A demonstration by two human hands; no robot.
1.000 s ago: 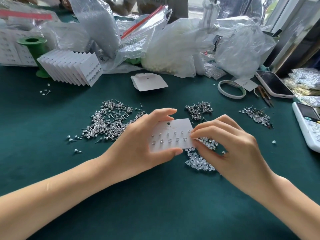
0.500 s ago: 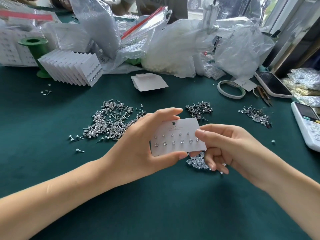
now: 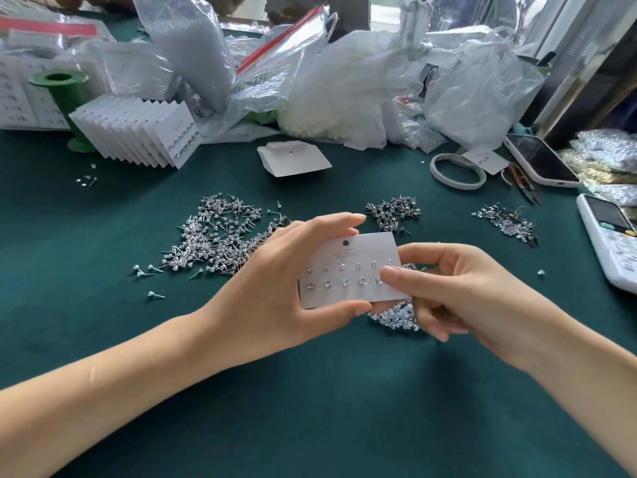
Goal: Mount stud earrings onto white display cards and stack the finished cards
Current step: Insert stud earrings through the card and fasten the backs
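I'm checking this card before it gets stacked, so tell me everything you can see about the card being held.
The card is a white rectangle, apparently thin cardboard, with rounded corners, a small hole near its top edge and a faint printed line below it. Two rows of small sparkly studs sit on its face. It is held above the green table, slightly tilted. The left hand grips its left side; the right hand pinches its right edge.

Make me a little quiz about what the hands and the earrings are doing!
1. True or false: the card lies flat on the table.
2. Which hand's thumb is on the card's right end? A) left hand B) right hand
3. Fill in: the finished cards stand beside a green ____.

Key: 1. False, both hands hold it up. 2. B. 3. spool.
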